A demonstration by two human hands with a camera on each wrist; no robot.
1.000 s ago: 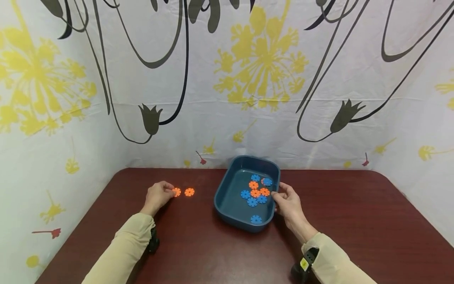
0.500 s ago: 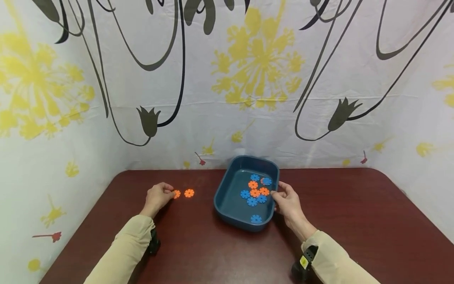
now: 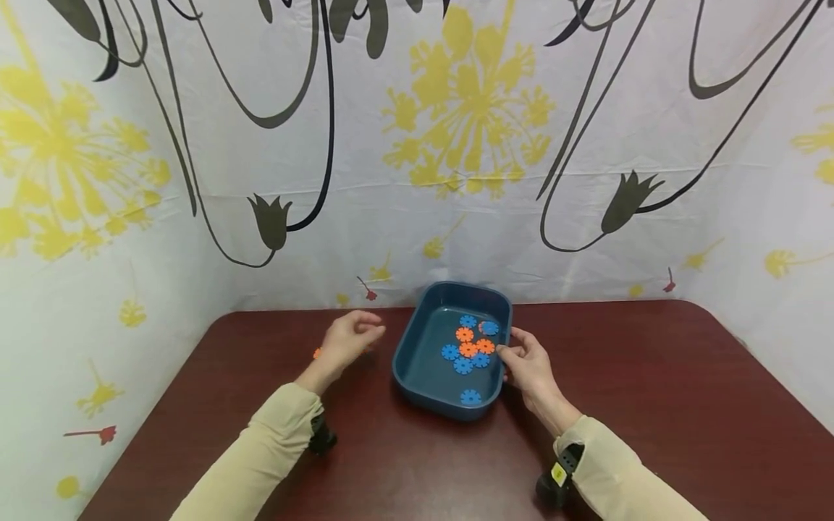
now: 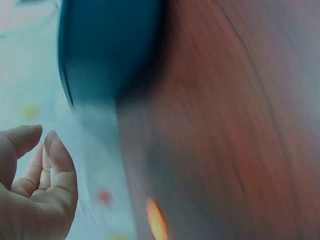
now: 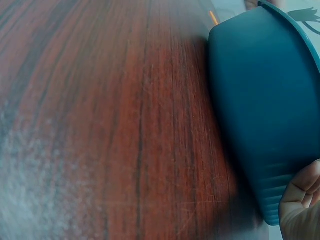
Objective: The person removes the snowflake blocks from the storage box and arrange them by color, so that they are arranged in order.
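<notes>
A dark blue plastic basin (image 3: 417, 362) stands on the table, holding several blue notched discs (image 3: 470, 396) and orange notched discs (image 3: 464, 334). My right hand (image 3: 531, 369) grips the basin's right wall, thumb at the rim. My left hand (image 3: 345, 344) hovers above the table, left of the basin and apart from it. In the left wrist view, the fingers (image 4: 62, 172) are loosely bent with a small gap to the thumb, and nothing shows between them. An orange disc (image 3: 316, 353) on the table peeks out behind the left wrist; the hand and forearm hide the spot beside it.
The dark red table (image 3: 404, 470) ends at the back against a white wall covering (image 3: 365, 159) printed with flowers. Dark devices are strapped to both wrists.
My left hand has left the orange disc it was touching and moved right, towards the basin. It now covers the second orange disc's place. My right hand keeps holding the basin.
</notes>
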